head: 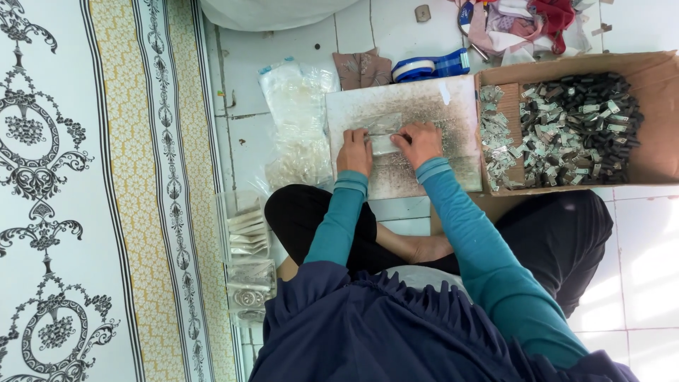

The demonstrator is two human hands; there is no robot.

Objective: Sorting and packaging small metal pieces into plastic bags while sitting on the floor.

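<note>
Left hand and right hand curled, pinching small clear plastic bag flat on worn board. Best kept pressed flat, edges aligned, grip even.

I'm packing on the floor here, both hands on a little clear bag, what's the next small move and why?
Probably press the clear bag flat and closed: the left hand and right hand already pinch its two sides against the board. Whether it is filled cannot be seen.
</note>
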